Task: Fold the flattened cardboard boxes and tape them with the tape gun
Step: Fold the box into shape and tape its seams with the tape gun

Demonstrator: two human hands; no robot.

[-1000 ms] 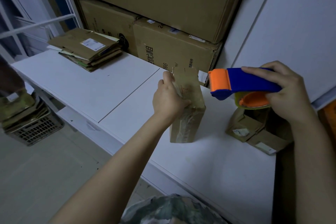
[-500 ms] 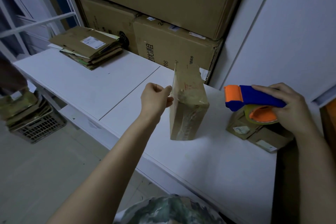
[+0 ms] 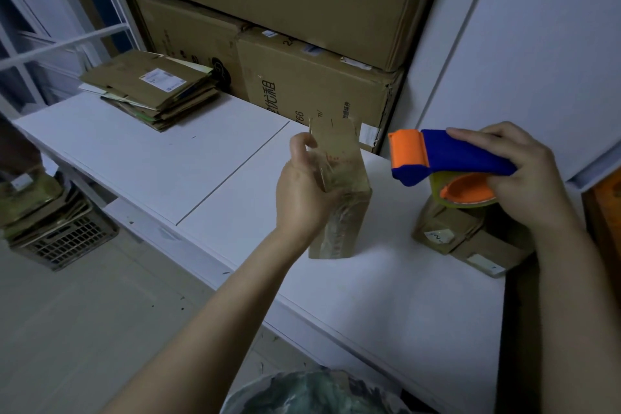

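Note:
A small brown cardboard box point(image 3: 346, 198), partly wrapped in clear tape, stands upright on the white table point(image 3: 168, 165). My left hand point(image 3: 302, 191) grips its left side, fingers curled round the top edge and flap. My right hand point(image 3: 524, 175) holds a blue and orange tape gun point(image 3: 447, 158) in the air to the right of the box, its orange roller end pointing at the box. A roll of clear tape sits under the gun's body.
A stack of flattened boxes point(image 3: 154, 91) lies at the table's back left. More flattened cardboard point(image 3: 463, 239) lies under the tape gun at the right. Big cartons point(image 3: 302, 27) are stacked behind. A plastic crate point(image 3: 64, 239) with cardboard stands on the floor at left.
My left hand let go of the box half a second ago and now grips it again. The tape gun dropped toward the flattened cardboard, then rose and moved back toward the box.

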